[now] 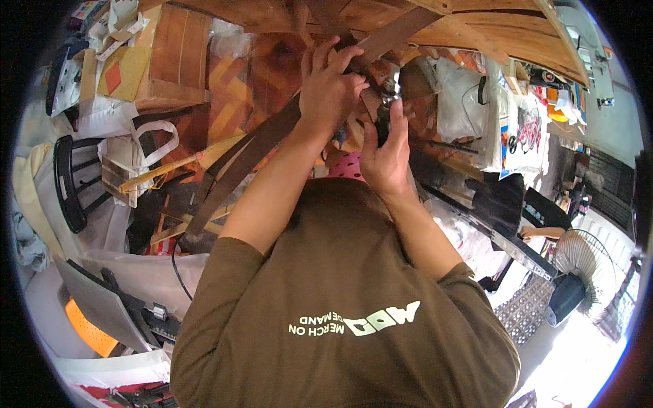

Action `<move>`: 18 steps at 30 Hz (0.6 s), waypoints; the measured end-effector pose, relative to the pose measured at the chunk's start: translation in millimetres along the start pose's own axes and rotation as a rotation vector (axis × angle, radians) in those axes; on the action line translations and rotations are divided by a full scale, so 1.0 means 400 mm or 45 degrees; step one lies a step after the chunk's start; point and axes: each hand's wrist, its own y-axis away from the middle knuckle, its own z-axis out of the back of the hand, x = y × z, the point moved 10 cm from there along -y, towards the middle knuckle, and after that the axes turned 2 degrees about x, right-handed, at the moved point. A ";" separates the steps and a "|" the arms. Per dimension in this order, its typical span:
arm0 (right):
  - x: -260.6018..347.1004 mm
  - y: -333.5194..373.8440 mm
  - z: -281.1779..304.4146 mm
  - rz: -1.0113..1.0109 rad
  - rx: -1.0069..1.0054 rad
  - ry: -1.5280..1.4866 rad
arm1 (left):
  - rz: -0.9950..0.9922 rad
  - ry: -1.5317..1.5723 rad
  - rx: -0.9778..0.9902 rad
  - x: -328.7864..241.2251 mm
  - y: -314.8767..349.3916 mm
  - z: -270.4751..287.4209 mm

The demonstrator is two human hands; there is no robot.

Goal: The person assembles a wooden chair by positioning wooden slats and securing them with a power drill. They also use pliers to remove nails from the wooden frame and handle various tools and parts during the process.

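Our left hand (pixel 332 92) bends its fingers over flat, matte brown strips (pixel 398 34); whether it pinches them, we cannot tell. Just beside, our right hand (pixel 389 156) curls round a shiny metal tool (pixel 391 85). Patterned floor (pixel 235 78) opens leftward, edged by planked wood (pixel 180 54). Pale lettering crosses our brown shirt (pixel 354 258).

Left forearm (pixel 275 187), bare, slanting up-right; left hand (pixel 329 92), bare, fingers (pixel 326 49) bent, partly spread. Right forearm (pixel 428 234), bare, slanting up-left; right hand (pixel 388 155), bare, index finger (pixel 398 121) extended upward.
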 end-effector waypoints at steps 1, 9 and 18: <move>-0.016 -0.009 -0.022 0.017 0.030 0.028 | -0.001 -0.052 0.039 -0.005 -0.009 -0.003; -0.013 -0.007 -0.029 0.075 -0.039 -0.045 | -0.032 -0.156 0.018 -0.008 -0.013 -0.004; -0.012 0.006 -0.022 -0.021 0.043 -0.037 | -0.010 -0.026 0.003 -0.004 0.009 -0.007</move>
